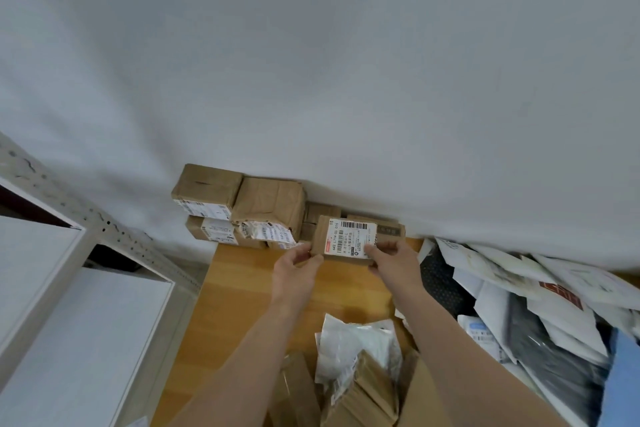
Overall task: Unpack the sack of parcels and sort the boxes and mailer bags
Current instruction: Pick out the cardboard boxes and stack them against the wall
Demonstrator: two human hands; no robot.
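Pinching a labelled box (349, 240), left hand (294, 265) and right hand (393, 262) grip its lower corners.

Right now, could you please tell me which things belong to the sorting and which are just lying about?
Part of the job: labelled box, held by left hand and right hand; stack of boxes at the back; heap of mailer bags at right; unsorted parcels nearest.
Just lying about: white shelf at left; wooden table.
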